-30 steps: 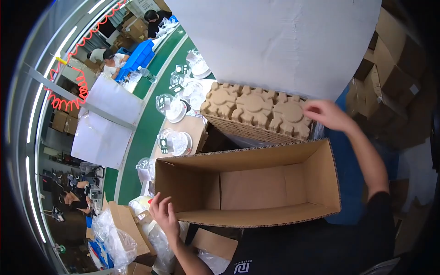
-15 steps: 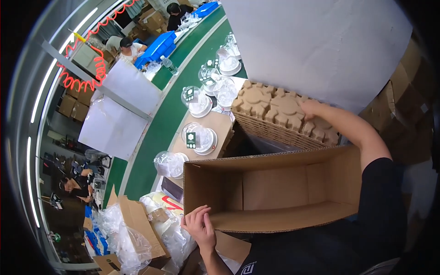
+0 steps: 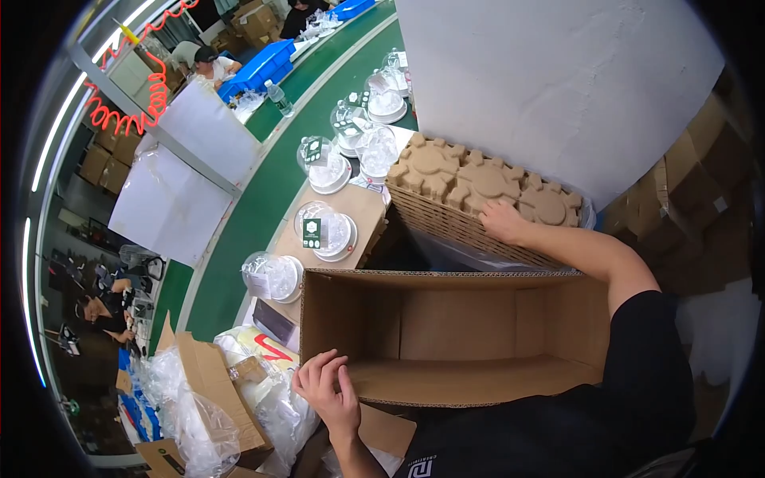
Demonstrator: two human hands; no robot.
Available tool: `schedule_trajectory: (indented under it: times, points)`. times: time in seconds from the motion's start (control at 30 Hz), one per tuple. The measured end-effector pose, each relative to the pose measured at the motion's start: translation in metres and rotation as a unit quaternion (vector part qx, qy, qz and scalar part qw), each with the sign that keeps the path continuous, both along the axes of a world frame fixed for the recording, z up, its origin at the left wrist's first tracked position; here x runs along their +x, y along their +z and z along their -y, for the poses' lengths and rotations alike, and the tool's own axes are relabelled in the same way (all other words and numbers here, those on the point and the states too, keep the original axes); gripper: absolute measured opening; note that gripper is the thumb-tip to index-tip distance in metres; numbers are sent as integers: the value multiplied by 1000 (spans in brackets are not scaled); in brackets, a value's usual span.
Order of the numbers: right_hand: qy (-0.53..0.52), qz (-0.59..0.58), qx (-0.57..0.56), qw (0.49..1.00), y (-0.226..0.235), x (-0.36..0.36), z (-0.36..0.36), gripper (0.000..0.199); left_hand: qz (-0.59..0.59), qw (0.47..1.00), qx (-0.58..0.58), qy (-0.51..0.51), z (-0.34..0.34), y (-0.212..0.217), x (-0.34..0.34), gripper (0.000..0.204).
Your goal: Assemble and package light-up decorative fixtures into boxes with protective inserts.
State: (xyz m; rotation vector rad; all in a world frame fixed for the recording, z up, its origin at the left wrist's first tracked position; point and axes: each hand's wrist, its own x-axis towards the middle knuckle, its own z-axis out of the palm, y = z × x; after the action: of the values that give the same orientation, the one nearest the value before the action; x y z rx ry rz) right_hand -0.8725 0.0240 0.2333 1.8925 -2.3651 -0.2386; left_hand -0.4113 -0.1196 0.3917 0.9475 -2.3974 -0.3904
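An open, bare cardboard box (image 3: pixel 470 319) lies across the front of me, its mouth facing up toward my view. My left hand (image 3: pixel 328 392) grips its near left corner, fingers along the outer wall and thumb by the rim. Behind the box stands a tall stack of brown moulded pulp trays (image 3: pixel 462 211), rounded bumps on the top one. Over the front edge of this stack my right hand (image 3: pixel 502 223) curls its fingers, closed on the upper trays. The fingertips are partly hidden.
Clear domes on white bases (image 3: pixel 328 235) stand left of the box. A green conveyor (image 3: pixel 239 231) curves behind them. Plastic bags (image 3: pixel 195 414) and an opened carton (image 3: pixel 223 390) sit at lower left. A white panel (image 3: pixel 550 88) rises behind the trays. People work farther off.
My right hand has moved from the top of the tray stack to its front edge. The whole view has shifted slightly; my left hand stays at the box corner.
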Motion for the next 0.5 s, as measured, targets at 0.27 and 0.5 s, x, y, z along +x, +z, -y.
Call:
schedule_trajectory:
  times: [0.27,0.5]
  points:
    - [-72,67,-11,995,3,-14,2,13,-2,1000,18,-10,9,-3,-2,12]
    - [-6,39,-55,998,-2,-13,-7,17,11,999,32,-27,16,1,-12,11]
